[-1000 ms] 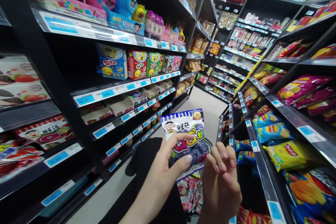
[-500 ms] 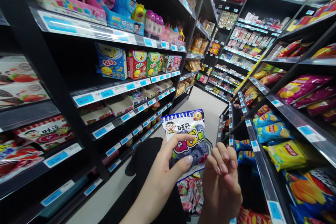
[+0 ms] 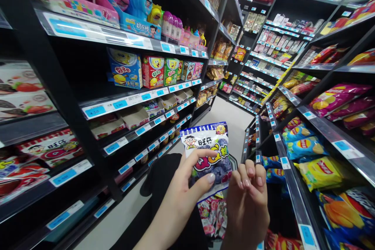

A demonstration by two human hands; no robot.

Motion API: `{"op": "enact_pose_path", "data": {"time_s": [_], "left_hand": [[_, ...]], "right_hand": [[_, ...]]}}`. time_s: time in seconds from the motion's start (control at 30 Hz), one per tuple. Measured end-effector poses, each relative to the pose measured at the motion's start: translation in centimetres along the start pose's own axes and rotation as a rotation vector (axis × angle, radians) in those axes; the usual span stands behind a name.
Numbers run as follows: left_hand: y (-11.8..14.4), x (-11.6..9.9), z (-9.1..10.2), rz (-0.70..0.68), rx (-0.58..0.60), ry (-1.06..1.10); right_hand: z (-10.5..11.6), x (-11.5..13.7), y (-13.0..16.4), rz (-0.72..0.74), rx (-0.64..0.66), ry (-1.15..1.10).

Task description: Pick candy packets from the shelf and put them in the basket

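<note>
At my nine o'clock the snack shelf [image 3: 140, 97] shows boxed snacks [image 3: 125, 69]; my left hand [image 3: 187, 187] pinches the candy bag [image 3: 209, 152] upright, thumb across its front, long axis running twelve to six; my right hand [image 3: 247, 203] sits just beside it at three o'clock, fingers curled and holding nothing, apart from the bag's edge; at my three o'clock lie chip bags [image 3: 319, 172].

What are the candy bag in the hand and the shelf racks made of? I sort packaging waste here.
The candy bag, pinched by the left hand, looks like glossy printed plastic film: it shines and has a crimped top seal. The shelf racks look like matt black painted metal, though the material is uncertain.
</note>
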State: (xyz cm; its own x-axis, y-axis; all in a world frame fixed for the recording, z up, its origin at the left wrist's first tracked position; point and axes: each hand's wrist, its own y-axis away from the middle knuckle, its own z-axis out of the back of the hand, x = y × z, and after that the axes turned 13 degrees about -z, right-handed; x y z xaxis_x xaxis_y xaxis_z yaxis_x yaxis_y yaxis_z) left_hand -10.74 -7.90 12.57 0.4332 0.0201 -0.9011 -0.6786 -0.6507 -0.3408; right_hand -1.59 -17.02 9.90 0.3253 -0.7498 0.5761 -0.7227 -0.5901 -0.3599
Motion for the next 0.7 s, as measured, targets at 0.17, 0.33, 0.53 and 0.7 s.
{"op": "enact_pose_path", "data": {"time_s": [0.17, 0.33, 0.53, 0.7], "left_hand": [[0.0, 0.1, 0.0, -0.008, -0.006, -0.013], [0.0, 0.3, 0.1, 0.000, 0.019, 0.014], [0.0, 0.1, 0.1, 0.013, 0.011, 0.003], [0.0, 0.0, 0.1, -0.013, 0.015, -0.036]], "right_hand": [[0.0, -0.1, -0.3, 0.047, 0.013, 0.015], [-0.6, -0.2, -0.1, 0.045, 0.043, 0.001], [-1.0, 0.0, 0.2, 0.033, 0.017, -0.036], [-1.1, 0.0, 0.2, 0.024, -0.006, -0.062]]}}
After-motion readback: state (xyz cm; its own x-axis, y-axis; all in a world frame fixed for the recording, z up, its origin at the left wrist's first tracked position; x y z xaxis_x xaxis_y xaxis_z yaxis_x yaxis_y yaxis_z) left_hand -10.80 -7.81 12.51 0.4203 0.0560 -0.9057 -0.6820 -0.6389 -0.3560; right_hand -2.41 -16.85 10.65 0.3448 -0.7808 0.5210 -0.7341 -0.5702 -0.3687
